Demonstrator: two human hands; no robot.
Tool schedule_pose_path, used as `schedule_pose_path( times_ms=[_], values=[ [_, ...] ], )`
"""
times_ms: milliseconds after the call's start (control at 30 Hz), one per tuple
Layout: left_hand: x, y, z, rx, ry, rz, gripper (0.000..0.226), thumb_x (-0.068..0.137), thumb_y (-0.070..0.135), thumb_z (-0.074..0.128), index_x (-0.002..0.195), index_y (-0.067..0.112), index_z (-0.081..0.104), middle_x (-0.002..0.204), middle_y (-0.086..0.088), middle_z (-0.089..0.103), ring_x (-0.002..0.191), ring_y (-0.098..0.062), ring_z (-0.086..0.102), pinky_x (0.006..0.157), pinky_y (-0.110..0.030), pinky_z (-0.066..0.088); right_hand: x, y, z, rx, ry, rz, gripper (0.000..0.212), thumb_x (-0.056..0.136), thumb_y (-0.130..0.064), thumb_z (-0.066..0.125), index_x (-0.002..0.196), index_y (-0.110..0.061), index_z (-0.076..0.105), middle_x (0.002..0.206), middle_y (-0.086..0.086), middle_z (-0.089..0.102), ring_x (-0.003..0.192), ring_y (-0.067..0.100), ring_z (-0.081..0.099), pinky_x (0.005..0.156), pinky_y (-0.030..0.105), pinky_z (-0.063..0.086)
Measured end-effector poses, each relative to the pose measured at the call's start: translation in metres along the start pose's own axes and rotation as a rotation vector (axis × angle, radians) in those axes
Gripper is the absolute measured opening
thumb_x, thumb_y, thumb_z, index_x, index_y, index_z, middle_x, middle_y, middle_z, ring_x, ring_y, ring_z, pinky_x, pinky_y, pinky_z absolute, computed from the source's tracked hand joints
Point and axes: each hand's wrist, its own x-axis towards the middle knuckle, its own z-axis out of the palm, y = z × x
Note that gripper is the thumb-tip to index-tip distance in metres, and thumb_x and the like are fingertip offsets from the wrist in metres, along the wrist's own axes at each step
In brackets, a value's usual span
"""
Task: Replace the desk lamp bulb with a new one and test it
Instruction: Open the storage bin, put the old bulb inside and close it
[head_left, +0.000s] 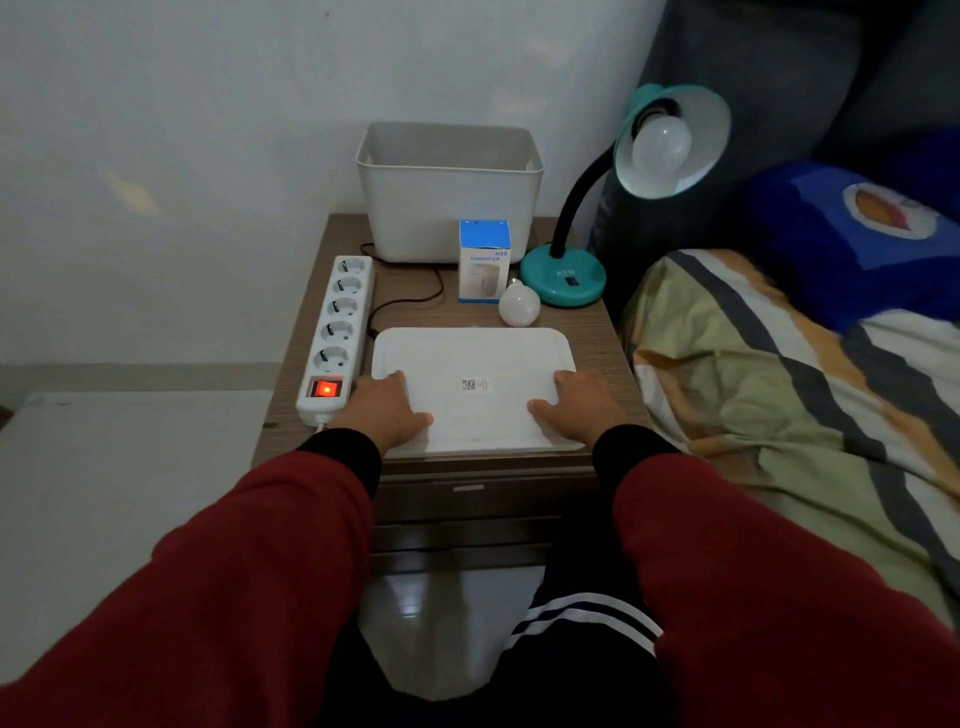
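**Hands at rest on the tray, bulb swap not yet begun**

Both hands lie palm down on the white tray (474, 364) in the lower centre of the frame. The left hand (388, 410) rests on the tray's left edge and the right hand (576, 405) on its right edge. The fingers of each are loosely spread and flat, gripping nothing. Red sleeves with black cuffs run straight back toward the bottom corners, so both forearms are extended and roughly parallel.

The desk lamp (563, 275) stands at the right rear of the bedside table (597, 322), its teal shade tipped toward the camera in the upper right. The fitted bulb (662, 141) sits in the socket, unlit. The spare bulb (519, 305) lies loose on the table just in front of the lamp base, beside the humidifier box (484, 260). A power strip (340, 322) runs along the table's left side with its switch glowing red, and a white bin (449, 187) stands at the back.

The first step is probably unscrewing the fitted bulb. It would go best with one hand steadying the shade or gooseneck while the other turns the bulb by its widest part. Since the strip appears live, switching it off first seems wise. The loose bulb could roll, so reaches past it should be careful.
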Motion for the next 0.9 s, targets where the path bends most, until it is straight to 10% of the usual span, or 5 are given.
schedule_pose_path(
  times_ms=[633,733,900],
  values=[
    [0.046,0.041,-0.08,0.255,0.093,0.026,0.044,0.091,0.029,0.049,0.121,-0.003,0.054,0.127,-0.019,0.055,0.119,-0.032,0.051,0.094,-0.033,0.045,0.039,-0.031,-0.072,-0.269,0.089,-0.146,0.037,0.082,-0.032,0.061,0.115,-0.017,0.057,0.12,0.006,0.062,0.106,0.024,0.057,0.095,0.034,0.046],
    [0.059,0.046,-0.092,0.279,0.114,0.035,0.039,0.091,0.024,0.049,0.118,-0.002,0.056,0.124,-0.018,0.058,0.116,-0.032,0.054,0.091,-0.031,0.046,0.052,-0.038,-0.081,-0.123,0.113,-0.136,0.04,0.086,-0.031,0.057,0.121,-0.013,0.053,0.123,0.011,0.06,0.103,0.026,0.056,0.084,0.034,0.046],
    [0.084,0.049,-0.107,0.319,0.109,0.071,0.032,0.093,0.023,0.049,0.11,-0.001,0.06,0.118,-0.017,0.062,0.113,-0.03,0.056,0.091,-0.031,0.045,0.065,-0.05,-0.07,0.436,0.18,-0.136,0.08,0.086,-0.034,0.063,0.15,-0.022,0.016,0.149,0.016,0.03,0.137,0.03,0.031,0.111,0.036,0.028]
  ],
)
